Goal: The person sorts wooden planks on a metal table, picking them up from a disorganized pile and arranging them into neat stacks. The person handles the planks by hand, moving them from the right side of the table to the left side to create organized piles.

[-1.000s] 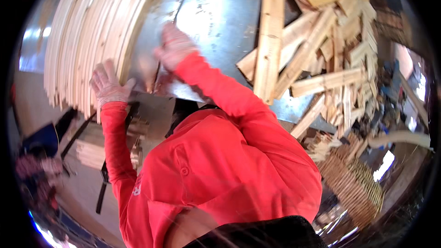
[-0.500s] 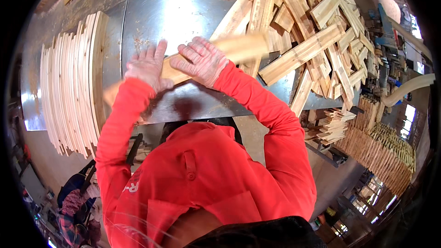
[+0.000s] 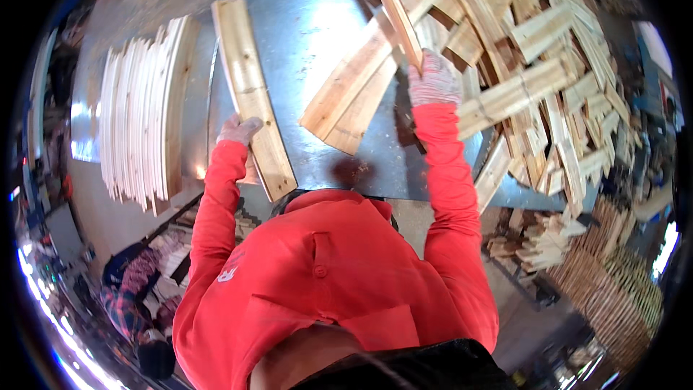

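Observation:
My left hand [image 3: 237, 130], in a pale knit work glove, grips the left edge of a wooden board [image 3: 254, 105] near its close end. That board points away from me, tilted slightly left, over the metal table [image 3: 289, 65]. On the right, my gloved right hand [image 3: 435, 81] is closed around the near end of a second wooden board [image 3: 395, 14], held on its narrow edge beside the heap. Its fingers are partly hidden. Between my hands, two overlapping boards [image 3: 346, 105] lie on the table with their near ends toward me.
A row of boards [image 3: 148, 108] stands on edge at the left. A loose heap of boards [image 3: 516, 65] covers the right side, some jutting over the table edge. Stacked strips [image 3: 606, 274] stand lower right. Another person [image 3: 133, 282] is at the lower left.
Both hands were together on a board lying crosswise. Now that board seems turned lengthwise in my left hand, while my right hand has moved right and taken hold of another board.

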Demonstrator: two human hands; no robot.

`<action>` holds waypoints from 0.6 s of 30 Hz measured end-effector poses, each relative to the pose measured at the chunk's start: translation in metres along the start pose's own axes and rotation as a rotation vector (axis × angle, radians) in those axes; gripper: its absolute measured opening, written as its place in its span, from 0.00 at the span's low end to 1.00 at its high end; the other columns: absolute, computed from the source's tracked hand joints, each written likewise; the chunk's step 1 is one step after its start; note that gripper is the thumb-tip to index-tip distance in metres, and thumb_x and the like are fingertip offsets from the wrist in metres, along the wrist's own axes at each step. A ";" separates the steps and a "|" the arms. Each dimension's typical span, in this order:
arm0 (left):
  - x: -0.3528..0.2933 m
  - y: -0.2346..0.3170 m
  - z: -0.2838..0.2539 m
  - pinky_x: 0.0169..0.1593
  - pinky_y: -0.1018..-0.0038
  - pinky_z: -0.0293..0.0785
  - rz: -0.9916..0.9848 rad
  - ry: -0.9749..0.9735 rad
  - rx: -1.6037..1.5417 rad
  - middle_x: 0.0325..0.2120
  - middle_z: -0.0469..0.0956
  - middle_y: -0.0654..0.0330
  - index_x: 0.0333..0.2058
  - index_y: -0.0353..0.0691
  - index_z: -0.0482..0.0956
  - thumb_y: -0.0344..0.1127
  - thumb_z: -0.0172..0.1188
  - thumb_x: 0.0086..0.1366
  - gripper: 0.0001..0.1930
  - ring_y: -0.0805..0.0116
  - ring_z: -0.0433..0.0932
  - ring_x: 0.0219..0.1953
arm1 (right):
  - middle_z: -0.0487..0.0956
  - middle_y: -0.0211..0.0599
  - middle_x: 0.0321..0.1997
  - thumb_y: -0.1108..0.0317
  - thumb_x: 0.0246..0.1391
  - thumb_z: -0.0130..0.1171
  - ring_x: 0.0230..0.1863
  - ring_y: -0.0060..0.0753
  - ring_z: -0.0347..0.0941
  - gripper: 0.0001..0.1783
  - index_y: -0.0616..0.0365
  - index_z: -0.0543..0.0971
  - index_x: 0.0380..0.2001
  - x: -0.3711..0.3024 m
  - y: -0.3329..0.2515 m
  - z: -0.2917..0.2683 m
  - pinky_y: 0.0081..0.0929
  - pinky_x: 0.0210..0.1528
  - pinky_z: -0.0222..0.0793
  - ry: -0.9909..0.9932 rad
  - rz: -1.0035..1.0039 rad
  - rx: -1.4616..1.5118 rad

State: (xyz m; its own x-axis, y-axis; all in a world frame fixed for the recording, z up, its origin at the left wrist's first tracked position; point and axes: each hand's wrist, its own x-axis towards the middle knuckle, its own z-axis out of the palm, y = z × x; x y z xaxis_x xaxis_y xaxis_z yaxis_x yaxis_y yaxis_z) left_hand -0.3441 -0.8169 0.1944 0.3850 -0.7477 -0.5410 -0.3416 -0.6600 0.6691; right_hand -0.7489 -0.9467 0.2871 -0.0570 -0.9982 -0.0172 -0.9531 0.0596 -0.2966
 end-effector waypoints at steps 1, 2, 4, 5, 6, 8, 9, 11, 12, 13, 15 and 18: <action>-0.002 0.008 -0.001 0.36 0.69 0.76 -0.045 -0.018 -0.029 0.32 0.81 0.57 0.45 0.35 0.77 0.39 0.65 0.55 0.20 0.67 0.79 0.29 | 0.77 0.45 0.51 0.54 0.53 0.58 0.51 0.52 0.74 0.28 0.53 0.70 0.55 0.006 0.005 -0.008 0.45 0.52 0.70 0.029 -0.107 -0.062; -0.008 0.023 0.001 0.38 0.69 0.76 -0.092 -0.042 -0.059 0.34 0.81 0.56 0.46 0.35 0.77 0.40 0.65 0.55 0.21 0.66 0.79 0.30 | 0.78 0.43 0.47 0.56 0.54 0.57 0.48 0.52 0.75 0.23 0.52 0.73 0.52 0.010 0.009 -0.013 0.46 0.50 0.71 0.057 -0.212 -0.128; -0.016 0.046 0.005 0.41 0.70 0.74 -0.127 -0.081 -0.174 0.35 0.81 0.56 0.47 0.35 0.77 0.42 0.65 0.54 0.24 0.66 0.79 0.33 | 0.79 0.43 0.44 0.58 0.54 0.56 0.46 0.51 0.76 0.19 0.54 0.75 0.47 0.022 0.005 -0.020 0.46 0.48 0.72 0.014 -0.327 -0.160; -0.014 0.037 0.004 0.42 0.70 0.74 -0.113 -0.003 -0.115 0.35 0.81 0.56 0.47 0.35 0.77 0.43 0.65 0.54 0.24 0.65 0.79 0.32 | 0.79 0.44 0.42 0.59 0.54 0.56 0.45 0.51 0.76 0.17 0.54 0.77 0.44 0.027 0.000 -0.025 0.45 0.47 0.72 -0.004 -0.378 -0.176; -0.007 0.021 0.005 0.42 0.69 0.74 -0.096 0.072 -0.053 0.34 0.81 0.56 0.47 0.35 0.78 0.43 0.65 0.54 0.24 0.65 0.78 0.32 | 0.79 0.42 0.46 0.56 0.52 0.57 0.48 0.49 0.75 0.18 0.52 0.77 0.44 0.029 -0.015 -0.022 0.45 0.45 0.73 -0.164 -0.303 -0.155; 0.007 0.000 0.027 0.44 0.66 0.73 0.044 -0.020 -0.342 0.34 0.81 0.54 0.48 0.34 0.77 0.48 0.64 0.56 0.27 0.62 0.78 0.34 | 0.80 0.48 0.43 0.57 0.52 0.56 0.43 0.53 0.77 0.17 0.56 0.77 0.41 0.010 -0.052 0.012 0.46 0.44 0.73 -0.146 -0.315 0.103; 0.010 0.001 0.039 0.45 0.65 0.73 -0.048 -0.004 -0.293 0.35 0.81 0.53 0.49 0.34 0.77 0.50 0.64 0.56 0.28 0.61 0.78 0.36 | 0.80 0.49 0.42 0.59 0.54 0.54 0.41 0.54 0.78 0.15 0.57 0.77 0.40 -0.003 -0.086 0.010 0.46 0.43 0.73 -0.294 -0.310 0.103; 0.026 0.028 0.060 0.46 0.64 0.73 -0.183 0.002 -0.166 0.35 0.81 0.53 0.50 0.33 0.77 0.52 0.63 0.58 0.30 0.59 0.78 0.38 | 0.80 0.50 0.43 0.59 0.61 0.44 0.45 0.52 0.78 0.16 0.56 0.77 0.39 -0.033 -0.134 0.057 0.47 0.46 0.73 -0.415 -0.247 0.185; 0.038 0.021 0.072 0.47 0.64 0.73 -0.186 -0.004 -0.366 0.38 0.81 0.53 0.51 0.33 0.76 0.53 0.63 0.58 0.30 0.58 0.78 0.40 | 0.81 0.53 0.43 0.56 0.63 0.41 0.46 0.52 0.78 0.19 0.56 0.78 0.41 -0.043 -0.159 0.068 0.47 0.47 0.73 -0.623 -0.372 0.061; 0.050 0.014 0.087 0.48 0.63 0.73 -0.190 -0.013 -0.560 0.41 0.81 0.54 0.52 0.33 0.76 0.54 0.62 0.59 0.31 0.57 0.78 0.41 | 0.81 0.54 0.44 0.55 0.63 0.40 0.49 0.51 0.77 0.21 0.56 0.78 0.42 -0.057 -0.175 0.099 0.46 0.48 0.74 -0.580 -0.208 0.312; 0.041 0.013 0.091 0.49 0.63 0.72 -0.142 -0.116 -0.600 0.43 0.80 0.55 0.52 0.33 0.75 0.53 0.63 0.59 0.31 0.57 0.78 0.42 | 0.81 0.54 0.41 0.62 0.58 0.48 0.45 0.49 0.79 0.16 0.61 0.79 0.40 -0.037 -0.151 0.043 0.46 0.47 0.74 -0.677 -0.507 0.255; 0.033 0.004 0.104 0.51 0.66 0.72 -0.250 0.026 -0.772 0.45 0.79 0.54 0.54 0.33 0.73 0.47 0.66 0.57 0.31 0.59 0.77 0.45 | 0.78 0.51 0.45 0.54 0.60 0.43 0.47 0.42 0.76 0.22 0.60 0.74 0.47 0.056 -0.033 -0.001 0.40 0.48 0.71 0.066 -0.305 -0.419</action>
State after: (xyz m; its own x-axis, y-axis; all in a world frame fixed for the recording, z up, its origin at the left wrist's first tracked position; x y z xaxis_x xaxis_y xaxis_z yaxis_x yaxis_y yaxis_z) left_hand -0.4218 -0.8516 0.1261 0.3949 -0.5769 -0.7150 0.4413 -0.5635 0.6984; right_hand -0.7211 -1.0050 0.2967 0.2356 -0.9690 0.0746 -0.9658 -0.2249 0.1286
